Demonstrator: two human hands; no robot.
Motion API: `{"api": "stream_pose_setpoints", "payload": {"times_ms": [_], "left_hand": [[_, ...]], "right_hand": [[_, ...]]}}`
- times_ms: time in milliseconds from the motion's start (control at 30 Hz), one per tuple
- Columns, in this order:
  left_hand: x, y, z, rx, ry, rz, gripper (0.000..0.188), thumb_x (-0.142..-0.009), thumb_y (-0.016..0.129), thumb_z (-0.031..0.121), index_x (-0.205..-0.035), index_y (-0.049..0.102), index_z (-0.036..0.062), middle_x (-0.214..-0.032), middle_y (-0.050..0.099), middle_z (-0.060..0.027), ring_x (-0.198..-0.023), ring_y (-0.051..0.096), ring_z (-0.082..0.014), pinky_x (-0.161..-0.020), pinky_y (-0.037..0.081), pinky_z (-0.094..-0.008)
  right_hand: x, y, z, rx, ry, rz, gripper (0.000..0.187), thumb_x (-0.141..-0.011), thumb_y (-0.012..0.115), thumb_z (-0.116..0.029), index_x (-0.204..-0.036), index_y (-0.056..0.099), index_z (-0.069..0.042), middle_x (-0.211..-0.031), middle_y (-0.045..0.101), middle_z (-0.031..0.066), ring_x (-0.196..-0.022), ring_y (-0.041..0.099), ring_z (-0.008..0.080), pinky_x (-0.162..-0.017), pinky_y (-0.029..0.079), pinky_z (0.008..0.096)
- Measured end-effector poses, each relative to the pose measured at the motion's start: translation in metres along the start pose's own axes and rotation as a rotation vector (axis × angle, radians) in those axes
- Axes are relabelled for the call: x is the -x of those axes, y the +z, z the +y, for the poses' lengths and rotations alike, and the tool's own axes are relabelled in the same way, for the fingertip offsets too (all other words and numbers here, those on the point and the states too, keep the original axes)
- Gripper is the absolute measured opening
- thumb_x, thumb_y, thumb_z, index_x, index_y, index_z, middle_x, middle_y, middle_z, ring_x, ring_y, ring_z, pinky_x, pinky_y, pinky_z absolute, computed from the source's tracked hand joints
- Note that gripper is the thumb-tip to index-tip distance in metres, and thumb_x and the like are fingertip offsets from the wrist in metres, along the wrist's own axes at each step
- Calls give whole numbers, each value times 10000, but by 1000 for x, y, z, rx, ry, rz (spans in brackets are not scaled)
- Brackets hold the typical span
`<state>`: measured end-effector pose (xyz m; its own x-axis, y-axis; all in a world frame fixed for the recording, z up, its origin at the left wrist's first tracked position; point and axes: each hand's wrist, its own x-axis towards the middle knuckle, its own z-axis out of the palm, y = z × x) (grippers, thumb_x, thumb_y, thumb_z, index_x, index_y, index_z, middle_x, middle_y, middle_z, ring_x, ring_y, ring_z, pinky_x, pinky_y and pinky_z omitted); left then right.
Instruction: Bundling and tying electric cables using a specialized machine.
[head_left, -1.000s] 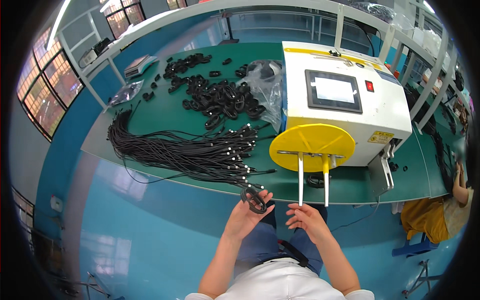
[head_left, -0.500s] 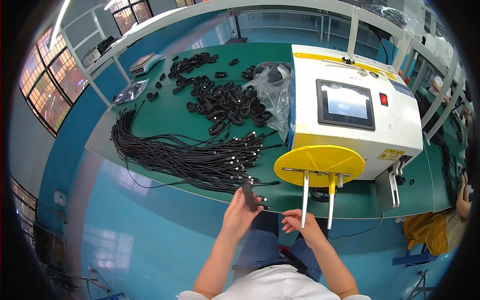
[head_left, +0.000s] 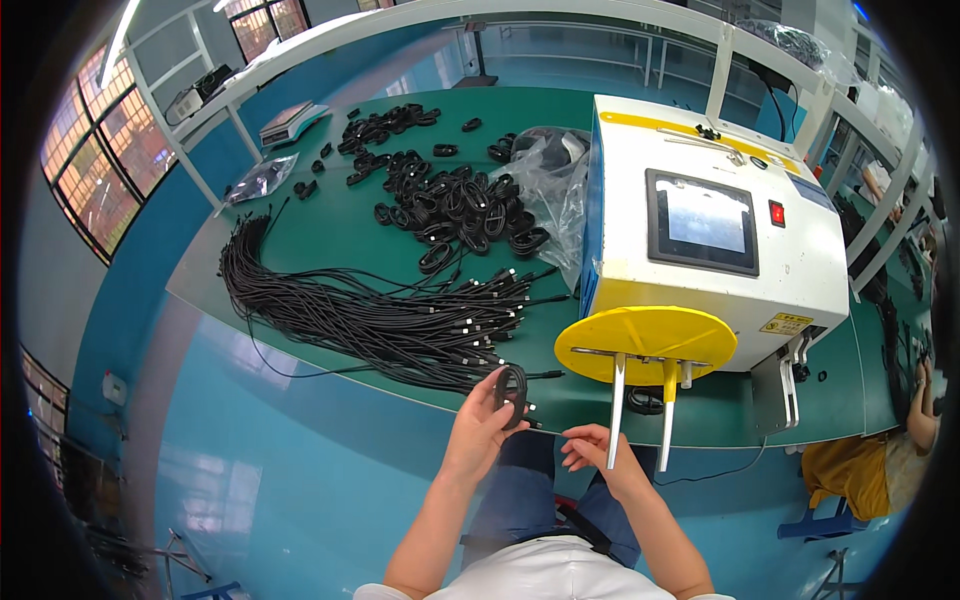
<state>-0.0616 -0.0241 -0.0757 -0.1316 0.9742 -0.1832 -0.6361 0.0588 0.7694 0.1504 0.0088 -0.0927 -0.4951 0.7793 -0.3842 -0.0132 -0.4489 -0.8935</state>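
A coiled black cable (head_left: 513,396) is held up in my left hand (head_left: 476,436), fingers closed around its side, over the table's front edge. The loop now faces me, with its opening showing. My right hand (head_left: 627,474) hangs beside the two prongs (head_left: 617,410) of a winding machine (head_left: 715,215), its fingers loosely bent and apart, with nothing seen in them. One prong crosses in front of that hand. The prongs stick out from a yellow disc (head_left: 645,335) on the machine's front. Left of my hands lies a bundle of long straight black cables (head_left: 340,310) with light connector tips.
Many coiled cables (head_left: 455,205) lie heaped on the green table (head_left: 330,240) behind the bundle. A clear plastic bag (head_left: 555,180) rests against the machine. Farther left are another bag (head_left: 262,180) and a scale (head_left: 292,125). A co-worker (head_left: 890,470) sits at the far right.
The coiled cable in my left hand has turned from edge-on to showing its open loop. My right hand stays near the prongs. The view has shifted slightly.
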Motion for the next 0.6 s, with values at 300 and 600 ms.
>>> {"api": "stream_pose_setpoints", "payload": {"times_ms": [300, 600], "left_hand": [[-8, 11, 10, 27, 35, 61, 373, -962, 416, 45, -1333, 377, 51, -1231, 500, -91, -1072, 554, -196, -810, 544, -373], [-141, 1, 73, -277, 434, 74, 427, -940, 488, 94, -1347, 364, 60, -1305, 460, -107, -1097, 530, -213, -816, 550, -411]], "right_hand": [[-5, -6, -3, -10, -23, 4, 226, -902, 567, -92, -1084, 599, 38, -884, 645, 128, -747, 650, 185, -660, 536, 271], [6, -17, 24, -57, 27, 17, 245, -896, 570, -80, -1102, 587, 50, -903, 642, 147, -759, 654, 200, -665, 544, 282]]}}
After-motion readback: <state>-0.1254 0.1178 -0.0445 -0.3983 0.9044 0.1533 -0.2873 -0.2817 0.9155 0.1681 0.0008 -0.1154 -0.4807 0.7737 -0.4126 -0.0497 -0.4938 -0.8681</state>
